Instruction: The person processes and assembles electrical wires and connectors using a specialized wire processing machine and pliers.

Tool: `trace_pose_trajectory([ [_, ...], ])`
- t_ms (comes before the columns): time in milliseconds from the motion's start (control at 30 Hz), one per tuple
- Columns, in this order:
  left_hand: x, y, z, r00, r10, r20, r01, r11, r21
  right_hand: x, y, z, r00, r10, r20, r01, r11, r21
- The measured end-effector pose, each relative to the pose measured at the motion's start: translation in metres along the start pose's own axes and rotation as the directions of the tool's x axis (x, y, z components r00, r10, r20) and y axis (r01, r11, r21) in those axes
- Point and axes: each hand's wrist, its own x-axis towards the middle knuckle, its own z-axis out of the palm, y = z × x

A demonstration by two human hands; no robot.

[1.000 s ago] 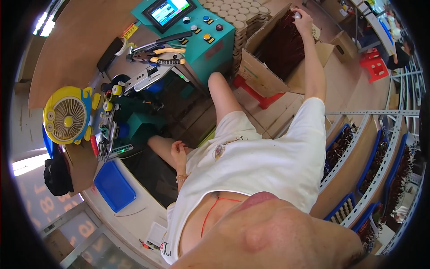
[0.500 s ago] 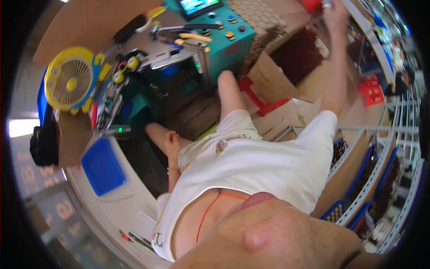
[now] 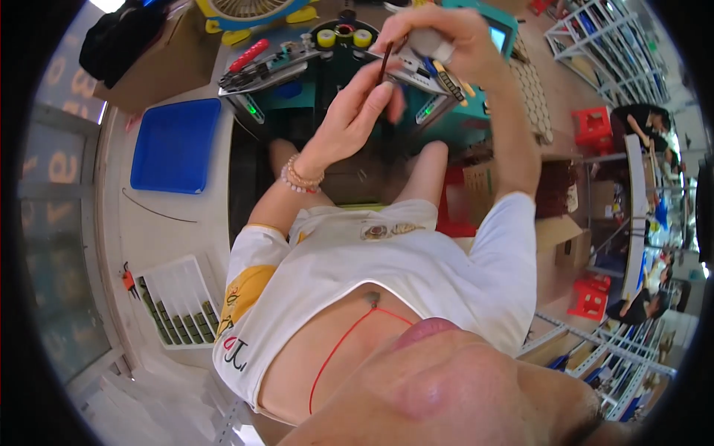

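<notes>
Over the teal machine, my left hand (image 3: 349, 119) is raised with its thumb and fingers closed around the lower end of a thin dark-brown strip (image 3: 385, 62). My right hand (image 3: 470, 43) curls in from the right, its fingertips at the strip's upper end. A pale round object (image 3: 428, 43) shows within the curl of that hand; its kind cannot be made out. Just beyond the hands sit two yellow rollers (image 3: 327, 38) on the machine. Yellow-handled pliers (image 3: 449, 80) lie below my right hand, on the machine's right metal arm (image 3: 407, 73).
A blue tray (image 3: 177, 145) lies on the left table, with a thin dark wire (image 3: 158, 212) nearby. Closer in are orange-handled snips (image 3: 129, 281) and a white compartment tray (image 3: 175, 276) of dark-green pieces. A red-handled tool (image 3: 249, 56) rests left of the rollers. Red stools (image 3: 593, 130) and co-workers are at right.
My right hand has come back from the far right to the machine. My left hand has risen from my lap and now holds the brown strip. The view has turned leftward.
</notes>
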Motion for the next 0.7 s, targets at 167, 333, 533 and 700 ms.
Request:
trace_pose_trajectory([
  [167,-0.033,-0.021,-0.032,0.926,-0.229,-0.301,0.235,0.972,-0.014,0.014,0.046,0.041,0.976,0.185,-0.110,-0.163,0.970,0.183],
  [333,-0.032,-0.027,-0.046,0.905,-0.062,-0.422,0.194,0.941,0.278,0.005,0.051,0.050,0.901,0.395,-0.180,-0.276,0.841,0.465],
  [533,-0.023,-0.036,-0.048,0.915,0.001,-0.403,0.163,0.914,0.372,0.011,0.042,0.073,0.871,0.412,-0.269,-0.289,0.871,0.398],
  [700,0.035,-0.053,-0.087,0.960,0.193,-0.205,-0.026,0.786,0.617,0.073,0.009,0.001,0.838,0.161,-0.521,0.096,0.897,0.432],
])
